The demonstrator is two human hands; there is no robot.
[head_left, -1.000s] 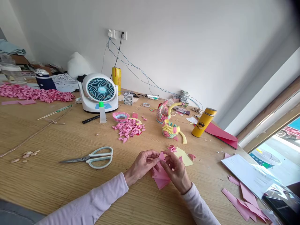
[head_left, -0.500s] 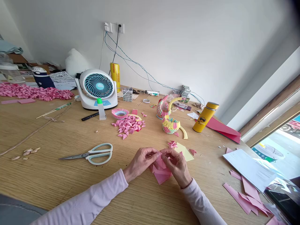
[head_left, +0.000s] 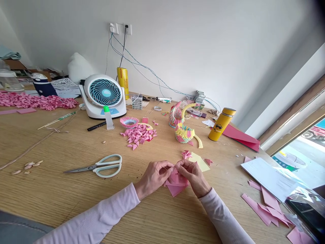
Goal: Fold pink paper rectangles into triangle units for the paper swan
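My left hand [head_left: 153, 176] and my right hand [head_left: 193, 176] meet over the wooden table [head_left: 63, 189], fingertips pinched together on a small pink paper piece [head_left: 174, 174]. Under them lies a little stack of pink paper slips [head_left: 175, 188]. A yellow paper square [head_left: 199, 161] and a few folded pink triangles [head_left: 186, 154] lie just beyond my right hand. Scissors [head_left: 101, 166] with pale green handles rest to the left of my left hand.
A pile of folded pink triangles [head_left: 138, 134], a white desk fan [head_left: 104, 96], a glue bottle [head_left: 109, 118], paper swan models [head_left: 184, 130] and a yellow flask [head_left: 220, 124] stand further back. White sheets [head_left: 271, 179] and pink strips [head_left: 266, 210] lie at right.
My fingers have closed tighter on the pink piece and lowered it slightly toward the stack. The view has shifted a little.
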